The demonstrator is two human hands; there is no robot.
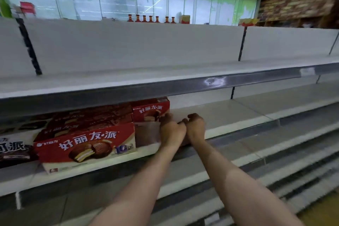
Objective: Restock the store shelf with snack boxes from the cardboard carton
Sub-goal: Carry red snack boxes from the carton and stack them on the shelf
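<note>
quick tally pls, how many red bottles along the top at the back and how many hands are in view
red bottles: 7
hands: 2, the left hand and the right hand
total: 9

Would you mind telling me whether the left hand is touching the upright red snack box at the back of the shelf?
Touching. The head view shows the left hand's fingertips overlapping the upright red snack box's lower right corner, no gap visible.
</note>
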